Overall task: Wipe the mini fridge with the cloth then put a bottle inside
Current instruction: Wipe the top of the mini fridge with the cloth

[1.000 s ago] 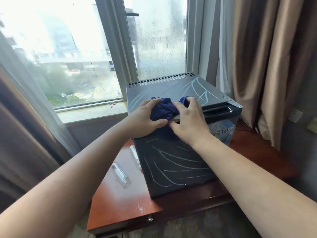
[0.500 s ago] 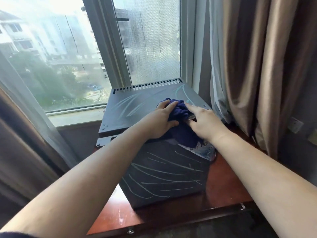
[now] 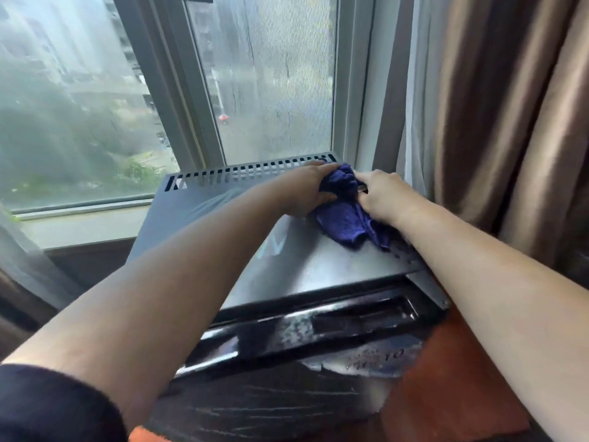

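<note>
The dark grey mini fridge point(image 3: 318, 266) stands on a red-brown table, its flat top facing me and its vent slots along the far edge. A dark blue cloth point(image 3: 345, 215) lies bunched on the top near the far right corner. My left hand point(image 3: 306, 189) grips the cloth from the left. From the right, my right hand point(image 3: 382, 194) holds it too, fingers curled into the fabric. The fridge door below shows a recessed handle and chalky streaks. No bottle is in view.
The window point(image 3: 159, 106) and its sill point(image 3: 79, 228) lie just behind the fridge. Brown curtains point(image 3: 497, 122) hang close at the right, a sheer curtain at the left. The red-brown table point(image 3: 446, 393) shows at the lower right.
Both hands have slid the cloth from the front edge of the fridge top back toward its far right corner. My view has moved closer and over the fridge; the bottles on the table have left view.
</note>
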